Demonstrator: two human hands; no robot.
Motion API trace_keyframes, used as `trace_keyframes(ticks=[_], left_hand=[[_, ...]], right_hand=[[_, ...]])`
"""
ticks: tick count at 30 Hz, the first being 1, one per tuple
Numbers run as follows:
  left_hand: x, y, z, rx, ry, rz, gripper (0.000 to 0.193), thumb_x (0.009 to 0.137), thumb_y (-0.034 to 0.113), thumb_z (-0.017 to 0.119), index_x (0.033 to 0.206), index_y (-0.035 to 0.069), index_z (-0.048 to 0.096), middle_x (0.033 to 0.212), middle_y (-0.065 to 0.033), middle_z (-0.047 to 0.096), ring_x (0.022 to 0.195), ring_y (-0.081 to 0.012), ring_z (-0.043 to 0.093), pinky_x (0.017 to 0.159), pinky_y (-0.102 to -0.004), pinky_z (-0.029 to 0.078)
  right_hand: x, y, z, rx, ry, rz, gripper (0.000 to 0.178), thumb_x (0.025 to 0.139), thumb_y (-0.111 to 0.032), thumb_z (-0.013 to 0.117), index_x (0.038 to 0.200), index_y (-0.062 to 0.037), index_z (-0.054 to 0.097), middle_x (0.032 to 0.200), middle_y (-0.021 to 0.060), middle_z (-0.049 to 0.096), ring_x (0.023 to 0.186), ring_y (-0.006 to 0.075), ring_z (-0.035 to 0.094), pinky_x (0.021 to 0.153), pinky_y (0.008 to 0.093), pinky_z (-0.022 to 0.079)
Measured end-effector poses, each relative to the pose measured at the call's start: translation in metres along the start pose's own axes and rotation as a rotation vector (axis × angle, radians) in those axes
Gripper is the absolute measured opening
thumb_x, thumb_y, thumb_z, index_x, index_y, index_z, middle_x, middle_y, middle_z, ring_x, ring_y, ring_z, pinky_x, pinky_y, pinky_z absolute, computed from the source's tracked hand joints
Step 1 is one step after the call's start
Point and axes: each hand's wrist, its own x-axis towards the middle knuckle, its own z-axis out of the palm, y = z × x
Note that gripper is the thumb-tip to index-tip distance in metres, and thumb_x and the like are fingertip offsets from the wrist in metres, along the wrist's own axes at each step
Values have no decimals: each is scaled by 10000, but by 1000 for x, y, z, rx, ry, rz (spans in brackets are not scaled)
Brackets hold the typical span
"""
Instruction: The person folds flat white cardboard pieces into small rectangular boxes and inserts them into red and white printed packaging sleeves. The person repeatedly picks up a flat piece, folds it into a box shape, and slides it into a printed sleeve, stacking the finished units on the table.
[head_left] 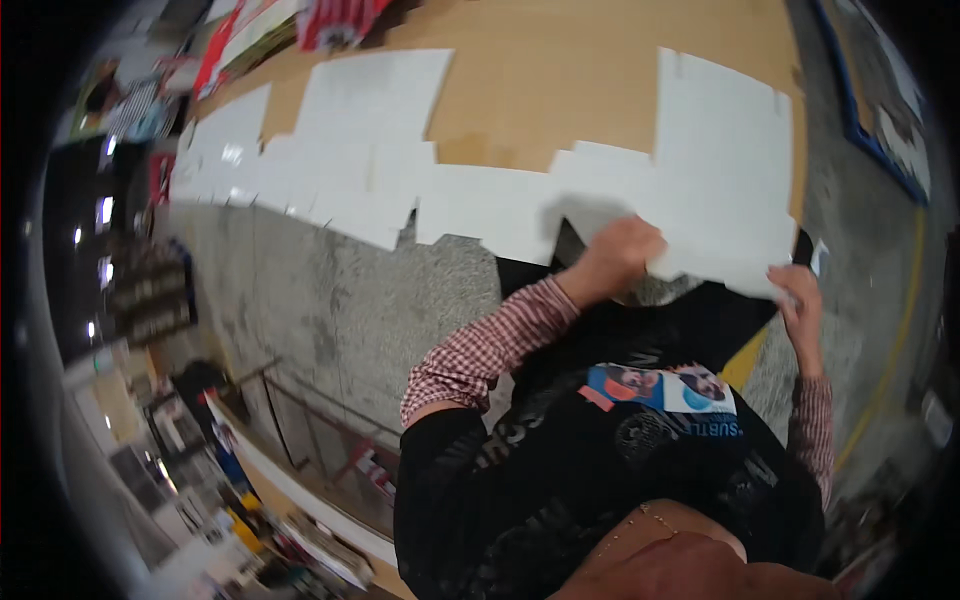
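Observation:
A large white sheet (490, 205) with stepped, jagged edges lies across a tan board (540, 90) in front of me. My left hand (618, 255) is closed in a fist over the sheet's near edge and casts a shadow on it. Whatever the fist holds is hidden. At the near right corner of the sheet, my right hand (798, 295) pinches the edge between fingers and thumb. The sheet's near edge hangs a little past the board, close to my body.
Red and white striped material (338, 20) lies on the board's far left. Grey concrete floor (310, 270) shows below the sheet. A metal railing (310, 415) stands to my left. On the right are a blue-edged panel (880, 150) and a yellow floor line (908, 320).

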Motion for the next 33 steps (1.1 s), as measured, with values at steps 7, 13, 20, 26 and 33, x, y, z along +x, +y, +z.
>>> trace_keyframes(ticks=[7, 13, 20, 26, 33], left_hand=[[20, 16, 20, 217, -113, -236, 405, 810, 160, 653, 1196, 54, 594, 1182, -119, 590, 1003, -293, 546, 802, -463, 434], [-16, 15, -30, 309, -196, -105, 707, 726, 186, 760, 1384, 75, 524, 1251, -114, 566, 1066, -298, 524, 873, -461, 415], [-6, -10, -17, 302, 30, -458, 540, 815, 223, 751, 1309, 88, 581, 1241, -134, 583, 1138, -359, 530, 1003, -516, 393], [-10, 14, -4, 431, -280, -182, 841, 815, 527, 721, 1526, 237, 376, 1594, -184, 264, 1444, -501, 200, 1057, -747, 201], [-9, 13, -3, 501, -399, -81, 1071, 642, 545, 847, 1554, 354, 319, 1635, -152, 187, 1472, -513, 131, 1049, -785, 154]], right_hand=[[58, -24, 40, -408, 373, 356, 458, 902, -256, 707, 1332, -133, 608, 1217, 130, 617, 1197, 303, 548, 1036, 470, 378], [56, -55, 76, -286, -40, -75, 559, 961, -533, 529, 1429, -228, 551, 1496, 118, 460, 1414, 310, 376, 1202, 573, 151], [56, -58, 78, -298, -57, -48, 485, 968, -403, 553, 1425, -243, 566, 1539, 86, 425, 1435, 300, 345, 1207, 559, 154], [59, -62, 73, -273, -74, -10, 441, 954, -302, 587, 1391, -252, 599, 1567, 84, 391, 1454, 320, 319, 1209, 578, 133], [31, -47, 59, -238, 344, 75, 431, 894, -54, 624, 1307, -169, 667, 1571, 192, 353, 1459, 359, 325, 1205, 537, 174]])
